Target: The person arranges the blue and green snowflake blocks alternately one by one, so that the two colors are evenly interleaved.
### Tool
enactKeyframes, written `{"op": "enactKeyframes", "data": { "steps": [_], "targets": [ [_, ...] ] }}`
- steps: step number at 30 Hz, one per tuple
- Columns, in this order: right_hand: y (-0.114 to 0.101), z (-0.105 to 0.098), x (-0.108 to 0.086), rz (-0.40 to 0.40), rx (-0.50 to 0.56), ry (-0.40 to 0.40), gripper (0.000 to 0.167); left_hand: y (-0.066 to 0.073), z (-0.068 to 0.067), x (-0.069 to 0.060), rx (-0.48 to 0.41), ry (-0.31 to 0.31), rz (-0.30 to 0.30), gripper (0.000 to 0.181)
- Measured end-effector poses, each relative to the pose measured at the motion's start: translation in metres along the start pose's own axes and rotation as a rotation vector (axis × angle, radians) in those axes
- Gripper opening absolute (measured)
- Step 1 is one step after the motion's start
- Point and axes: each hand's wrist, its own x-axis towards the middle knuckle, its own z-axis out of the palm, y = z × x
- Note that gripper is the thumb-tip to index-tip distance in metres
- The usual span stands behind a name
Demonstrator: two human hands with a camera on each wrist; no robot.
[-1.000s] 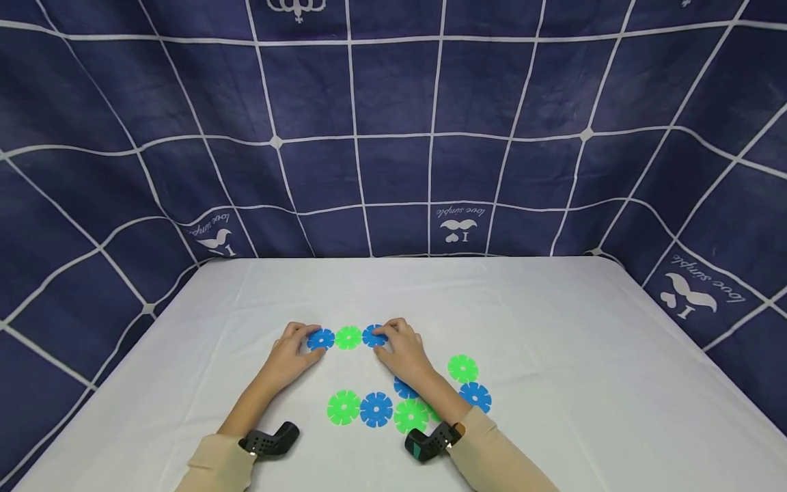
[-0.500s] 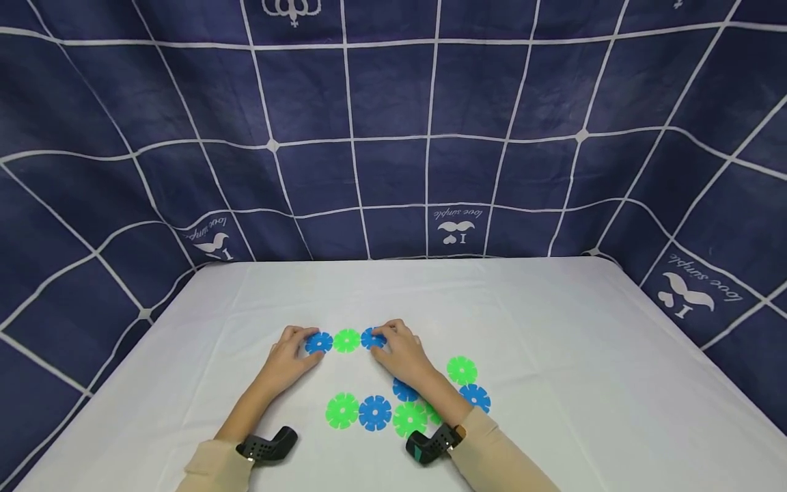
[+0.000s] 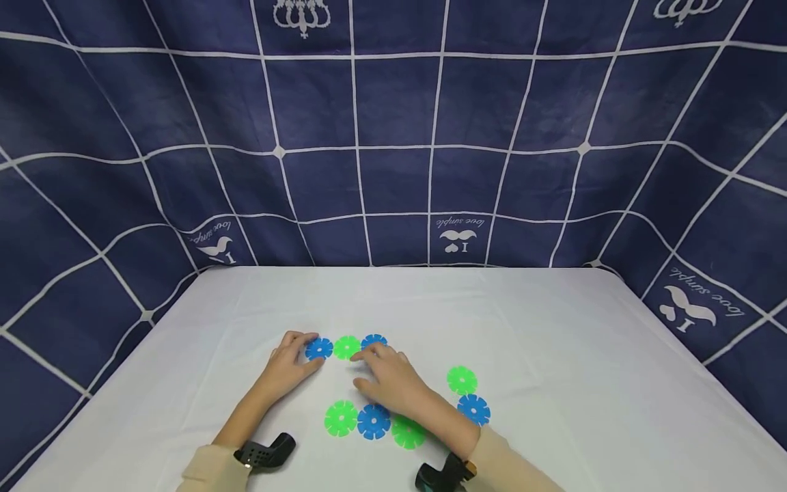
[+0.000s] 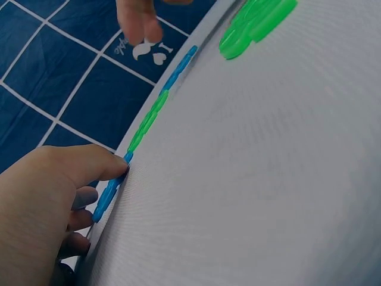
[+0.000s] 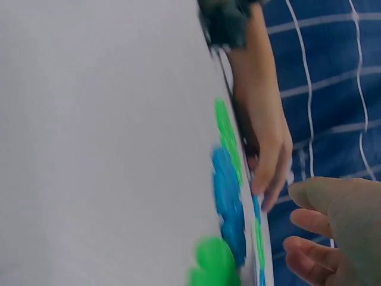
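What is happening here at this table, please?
A person works at a white table. The left hand pinches a notched blue disc at the left end of a row; a green disc and another blue disc come next. The right hand hangs above the table, fingers apart, holding nothing. Nearer to the person, at least three more discs show, and two others, one green and one blue, lie farther right.
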Motion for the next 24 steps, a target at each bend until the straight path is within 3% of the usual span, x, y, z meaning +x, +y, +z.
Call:
{"op": "enactKeyframes", "data": {
  "steps": [4, 7, 13, 24],
  "targets": [
    [-0.011, 0.004, -0.020, -0.079, -0.051, -0.117, 0.038, -0.001, 0.002, -0.001, -0.015, -0.005, -0.005, 0.053],
    [-0.014, 0.010, -0.030, -0.120, -0.077, -0.163, 0.046, -0.001, 0.002, -0.001, -0.019, -0.006, -0.010, 0.053],
    [-0.014, 0.022, -0.033, -0.172, -0.146, -0.107, 0.059, -0.002, 0.001, -0.001, -0.013, -0.002, -0.011, 0.053],
    [-0.016, 0.026, -0.031, -0.124, -0.083, -0.058, 0.050, -0.001, -0.002, 0.001, -0.015, -0.009, -0.011, 0.053]
  ]
}}
